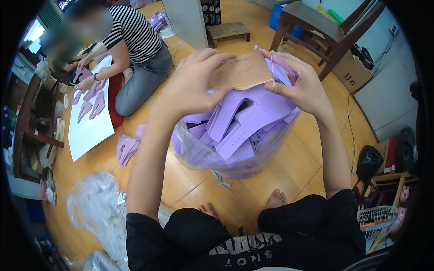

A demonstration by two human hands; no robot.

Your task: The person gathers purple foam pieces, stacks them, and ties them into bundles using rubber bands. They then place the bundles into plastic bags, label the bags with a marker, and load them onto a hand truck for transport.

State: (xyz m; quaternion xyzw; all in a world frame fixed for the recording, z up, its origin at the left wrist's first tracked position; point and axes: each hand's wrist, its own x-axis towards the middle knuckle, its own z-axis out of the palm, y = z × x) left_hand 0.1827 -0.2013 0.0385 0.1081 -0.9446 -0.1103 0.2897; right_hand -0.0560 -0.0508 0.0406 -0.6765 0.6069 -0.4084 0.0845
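Both grips curled closed on tan panel (pixel 247 70): left hand (pixel 194 81) at 9 o'clock end, right hand (pixel 304 83) at 3; long axis roughly 9-to-3, purple pieces (pixel 253 119) toward 6.

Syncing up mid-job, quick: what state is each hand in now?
Left hand: closed, holding the left end of the brown piece.
Right hand: closed, holding its right end.
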